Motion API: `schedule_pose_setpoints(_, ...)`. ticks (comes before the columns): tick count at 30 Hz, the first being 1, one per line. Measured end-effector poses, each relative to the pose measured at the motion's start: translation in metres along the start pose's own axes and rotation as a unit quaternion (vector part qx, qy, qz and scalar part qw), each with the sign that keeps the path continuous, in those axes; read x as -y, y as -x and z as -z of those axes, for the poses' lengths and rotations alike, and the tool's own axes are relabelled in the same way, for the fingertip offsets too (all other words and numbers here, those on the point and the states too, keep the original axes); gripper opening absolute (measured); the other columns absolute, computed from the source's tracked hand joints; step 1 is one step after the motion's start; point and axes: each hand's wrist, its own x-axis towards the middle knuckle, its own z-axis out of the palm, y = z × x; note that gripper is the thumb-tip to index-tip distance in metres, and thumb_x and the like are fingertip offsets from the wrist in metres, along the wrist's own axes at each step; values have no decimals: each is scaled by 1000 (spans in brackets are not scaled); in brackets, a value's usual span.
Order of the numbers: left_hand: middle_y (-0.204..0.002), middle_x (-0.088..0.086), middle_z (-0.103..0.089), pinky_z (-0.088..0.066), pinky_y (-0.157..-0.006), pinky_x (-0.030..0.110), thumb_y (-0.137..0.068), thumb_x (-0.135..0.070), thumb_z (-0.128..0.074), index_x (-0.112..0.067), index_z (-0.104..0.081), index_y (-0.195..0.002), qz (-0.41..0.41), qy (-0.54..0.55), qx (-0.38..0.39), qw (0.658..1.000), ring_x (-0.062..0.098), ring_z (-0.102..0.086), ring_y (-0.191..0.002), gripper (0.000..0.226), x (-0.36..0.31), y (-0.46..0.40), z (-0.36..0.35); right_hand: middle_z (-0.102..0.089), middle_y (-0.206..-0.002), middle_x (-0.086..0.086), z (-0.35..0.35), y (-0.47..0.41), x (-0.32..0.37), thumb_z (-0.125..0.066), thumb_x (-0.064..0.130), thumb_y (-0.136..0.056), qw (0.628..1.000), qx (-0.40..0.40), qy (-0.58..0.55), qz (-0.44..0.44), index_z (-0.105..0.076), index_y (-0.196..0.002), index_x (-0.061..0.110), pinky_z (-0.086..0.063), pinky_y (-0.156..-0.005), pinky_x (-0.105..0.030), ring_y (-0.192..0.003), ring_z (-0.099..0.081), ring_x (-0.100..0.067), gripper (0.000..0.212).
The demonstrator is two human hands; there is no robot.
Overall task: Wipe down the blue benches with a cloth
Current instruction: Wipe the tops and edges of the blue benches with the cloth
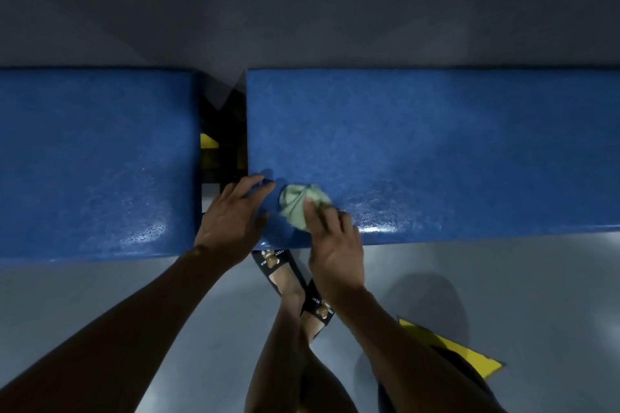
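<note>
With the right hand seemingly pinching the bunched cloth and the left hand flat beside it, the cloth could slip off the bench edge.

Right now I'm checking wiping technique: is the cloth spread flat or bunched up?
Bunched up. The green cloth sits crumpled in folds on the right bench, with the right hand gripping its near edge.

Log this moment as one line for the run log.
step: wiping | right hand: presses green cloth on right bench near front corner | left hand: rests on bench corner | left bench: untouched
</note>
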Motion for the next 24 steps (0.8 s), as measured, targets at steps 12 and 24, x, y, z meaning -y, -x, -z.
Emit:
schedule_pose_setpoints(12,-163,-10,-13,-33,-114,42,-89,-2,-50,-27,-26,-153,52,-33,88,994,26,-29,-142,73,-6,4,-9,-46,-133,-15,32,10,-118,-51,5,-87,960,-84,1,-266,-39,-148,20,-42,-89,-40,-110,-44,-37,63)
schedule_pose_setpoints(24,-164,-12,-1,-24,-118,35,-87,-6,-47,-27,-14,-156,76,-54,123,988,24,-24,-146,80,-13,3,-13,-50,-119,-10,43,28,-117,-69,11,-70,997,-34,-59,-33,-55,-132,19,-54,-75,-39,-98,-57,-35,64)
